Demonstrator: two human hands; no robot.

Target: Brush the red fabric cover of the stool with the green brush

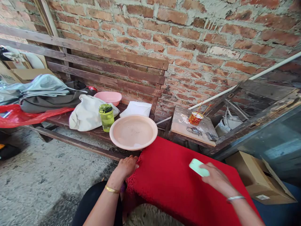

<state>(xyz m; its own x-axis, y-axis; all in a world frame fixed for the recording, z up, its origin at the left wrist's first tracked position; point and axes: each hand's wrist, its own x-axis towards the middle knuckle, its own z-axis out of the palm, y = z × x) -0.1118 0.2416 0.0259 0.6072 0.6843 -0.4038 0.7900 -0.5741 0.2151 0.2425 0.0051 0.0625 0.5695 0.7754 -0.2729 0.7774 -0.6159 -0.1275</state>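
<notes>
Red cloth (174, 185) nearest, bottom edge cut off, left hand (127, 166) gripping its left edge, fingers curled under and hidden, right hand (217, 179) pinching pale green bar (198, 167), blurred.

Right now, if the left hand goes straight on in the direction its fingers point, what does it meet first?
Probably the pink basin on the bench; the left hand rests on the red cloth's edge just below it, though depth is unclear.

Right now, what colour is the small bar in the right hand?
Pale mint green; the bar shows best in the head view, over the red cloth.
</notes>
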